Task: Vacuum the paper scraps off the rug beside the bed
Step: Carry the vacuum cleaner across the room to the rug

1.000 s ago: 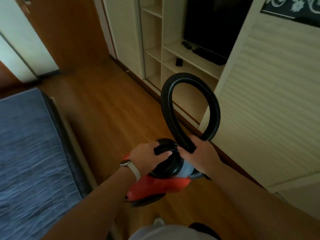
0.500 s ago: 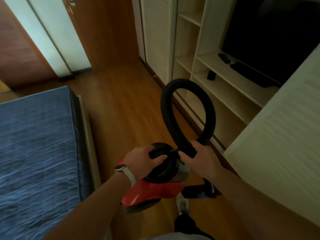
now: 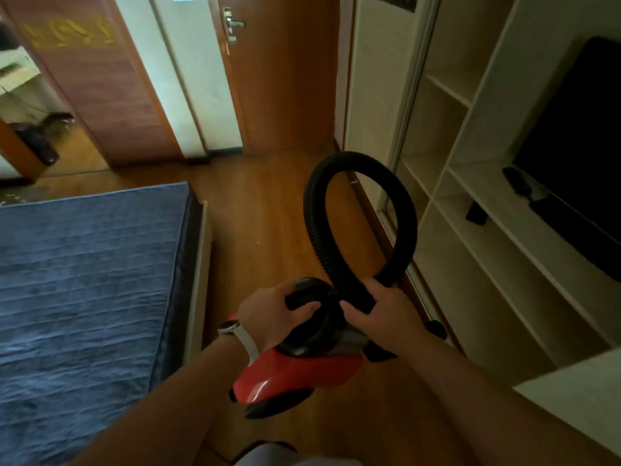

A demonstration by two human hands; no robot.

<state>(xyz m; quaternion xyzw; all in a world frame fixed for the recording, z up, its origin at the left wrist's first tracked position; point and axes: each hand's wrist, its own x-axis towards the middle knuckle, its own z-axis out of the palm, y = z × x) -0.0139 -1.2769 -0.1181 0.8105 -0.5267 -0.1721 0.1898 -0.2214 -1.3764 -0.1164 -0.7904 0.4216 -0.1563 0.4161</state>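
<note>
Two hands are working the vacuum cleaner (image 3: pixel 295 371) at once. We are wrapping our left hand (image 3: pixel 268 314) around the black handle (image 3: pixel 302 299) on top of the machine, with the fingers curled over the bar and a pale-strapped watch (image 3: pixel 237 332) sitting on that wrist. We are closing our right hand (image 3: pixel 379 319) around the black ribbed hose (image 3: pixel 319 243), just beside the left hand and nearly touching it. The hose is rising from between the hands, arching over in a tall loop and coming back down into the right hand's grip.

The vacuum's red body is lying directly beneath both hands, its nose pointing back toward us and to the left. We cannot tell whether it is touching the wooden floor (image 3: pixel 268 213) or hanging above it.

Further out, the bed (image 3: pixel 84 297) with its blue cover is filling the left side, well apart from the vacuum across a strip of bare floor. Pale shelving (image 3: pixel 470 237) is lining the right side, and a dark television (image 3: pixel 584 139) is standing on it. Ahead, a wooden door (image 3: pixel 285 79) is standing at the end of the floor.
</note>
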